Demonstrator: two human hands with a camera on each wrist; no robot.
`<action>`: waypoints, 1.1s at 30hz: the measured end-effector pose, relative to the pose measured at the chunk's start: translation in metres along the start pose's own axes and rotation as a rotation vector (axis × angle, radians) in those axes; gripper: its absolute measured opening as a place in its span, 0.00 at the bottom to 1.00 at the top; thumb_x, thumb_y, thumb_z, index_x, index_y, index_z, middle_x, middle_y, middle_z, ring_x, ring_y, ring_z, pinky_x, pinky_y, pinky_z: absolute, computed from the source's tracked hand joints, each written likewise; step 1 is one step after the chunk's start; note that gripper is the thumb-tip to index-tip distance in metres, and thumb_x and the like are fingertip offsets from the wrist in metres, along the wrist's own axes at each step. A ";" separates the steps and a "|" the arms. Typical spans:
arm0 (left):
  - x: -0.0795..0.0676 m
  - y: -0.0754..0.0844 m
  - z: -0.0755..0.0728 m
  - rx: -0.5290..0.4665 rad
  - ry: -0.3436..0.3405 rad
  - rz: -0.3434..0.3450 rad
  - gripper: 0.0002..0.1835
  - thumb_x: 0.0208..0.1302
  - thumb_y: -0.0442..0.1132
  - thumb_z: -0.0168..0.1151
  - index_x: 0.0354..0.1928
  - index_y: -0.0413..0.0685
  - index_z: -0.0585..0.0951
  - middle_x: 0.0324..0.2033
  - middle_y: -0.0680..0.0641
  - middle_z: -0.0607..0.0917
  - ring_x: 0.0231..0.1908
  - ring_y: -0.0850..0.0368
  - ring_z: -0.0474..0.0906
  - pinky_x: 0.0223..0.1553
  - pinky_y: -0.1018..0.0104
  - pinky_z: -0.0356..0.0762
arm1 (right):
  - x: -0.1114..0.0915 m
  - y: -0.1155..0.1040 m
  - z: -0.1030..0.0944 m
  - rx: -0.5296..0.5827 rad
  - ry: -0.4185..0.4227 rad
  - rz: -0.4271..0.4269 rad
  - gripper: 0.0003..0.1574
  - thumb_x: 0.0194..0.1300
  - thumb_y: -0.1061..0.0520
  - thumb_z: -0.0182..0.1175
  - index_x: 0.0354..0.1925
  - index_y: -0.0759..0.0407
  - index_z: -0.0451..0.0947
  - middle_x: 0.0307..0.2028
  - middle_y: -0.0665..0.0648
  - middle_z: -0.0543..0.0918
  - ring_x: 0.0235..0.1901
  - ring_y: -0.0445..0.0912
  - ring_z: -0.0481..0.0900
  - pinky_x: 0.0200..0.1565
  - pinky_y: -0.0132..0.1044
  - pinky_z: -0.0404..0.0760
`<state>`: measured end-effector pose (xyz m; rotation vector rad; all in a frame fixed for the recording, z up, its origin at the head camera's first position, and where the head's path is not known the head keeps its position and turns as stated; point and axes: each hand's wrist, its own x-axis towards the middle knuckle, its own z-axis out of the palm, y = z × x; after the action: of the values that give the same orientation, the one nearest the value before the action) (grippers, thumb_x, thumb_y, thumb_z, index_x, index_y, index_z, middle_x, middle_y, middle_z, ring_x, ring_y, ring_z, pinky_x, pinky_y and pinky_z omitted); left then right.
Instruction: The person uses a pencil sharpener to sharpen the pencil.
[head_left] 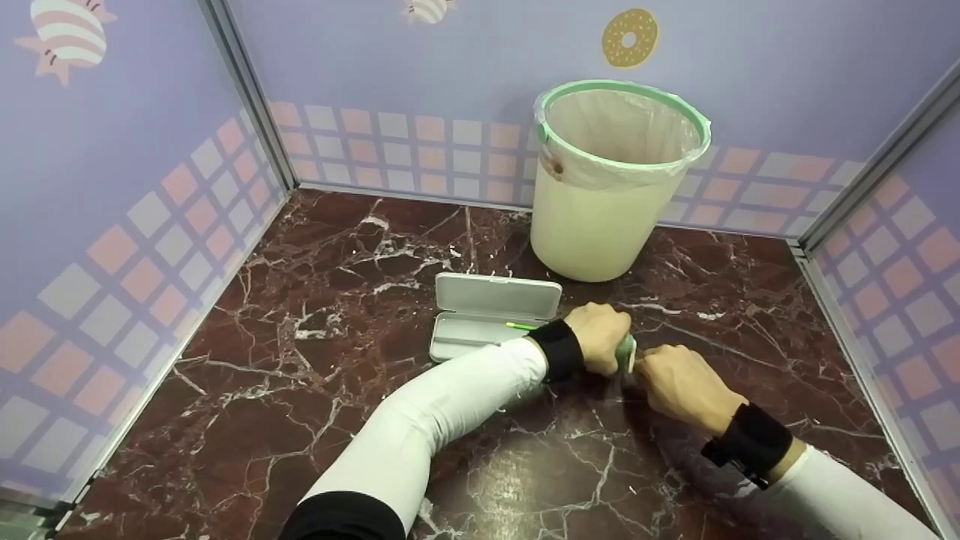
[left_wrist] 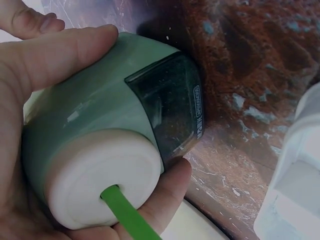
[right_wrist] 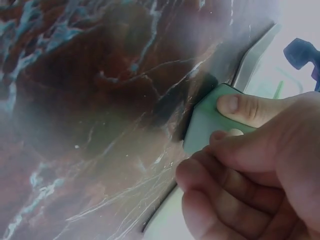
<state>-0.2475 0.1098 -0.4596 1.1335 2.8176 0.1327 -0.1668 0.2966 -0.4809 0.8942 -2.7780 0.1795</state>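
Observation:
A green pencil sharpener (left_wrist: 75, 120) with a pale round front and a dark see-through drawer (left_wrist: 172, 105) rests in my left hand (head_left: 600, 337), its thumb along one side and fingers round the other. A green pencil (left_wrist: 127, 215) is inserted in the hole of the pale front. On the opposite side my right hand (head_left: 686, 386) pinches the sharpener's small crank knob (right_wrist: 235, 132) between thumb and forefinger; most of the crank is hidden. A yellow-tipped green stick (head_left: 519, 326) shows past the left wristband; whether it is the same pencil, I cannot tell.
A grey-white pencil case (head_left: 457, 337) lies with its lid up, left of my left hand. Behind stands a cream bin (head_left: 600, 225) with a green rim and plastic liner. Small white scraps dot the dark marble surface (head_left: 300, 405). Purple panels (head_left: 412, 67) enclose the back and sides.

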 end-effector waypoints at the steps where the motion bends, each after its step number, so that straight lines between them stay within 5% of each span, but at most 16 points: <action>1: 0.000 0.000 0.000 0.003 -0.001 0.001 0.21 0.55 0.48 0.80 0.49 0.54 0.84 0.43 0.51 0.91 0.42 0.50 0.90 0.46 0.54 0.92 | 0.000 0.000 0.000 0.002 -0.003 0.000 0.23 0.53 0.68 0.72 0.18 0.46 0.73 0.18 0.50 0.80 0.17 0.48 0.77 0.19 0.52 0.75; 20: 0.001 0.000 0.001 0.003 -0.002 -0.020 0.20 0.54 0.47 0.81 0.48 0.54 0.84 0.43 0.50 0.92 0.41 0.49 0.91 0.44 0.53 0.93 | 0.004 0.000 -0.020 -0.040 0.031 -0.067 0.21 0.52 0.66 0.74 0.18 0.47 0.74 0.18 0.49 0.78 0.18 0.48 0.78 0.22 0.51 0.77; 33: 0.001 0.000 0.000 0.012 0.011 0.002 0.23 0.55 0.47 0.81 0.51 0.52 0.85 0.46 0.48 0.93 0.46 0.47 0.93 0.46 0.52 0.93 | 0.012 0.003 -0.038 -0.042 0.022 -0.033 0.19 0.51 0.69 0.69 0.19 0.48 0.74 0.18 0.48 0.77 0.17 0.48 0.75 0.20 0.54 0.77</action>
<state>-0.2483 0.1101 -0.4600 1.1419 2.8309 0.1225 -0.1720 0.2994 -0.4417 0.9218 -2.7345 0.1249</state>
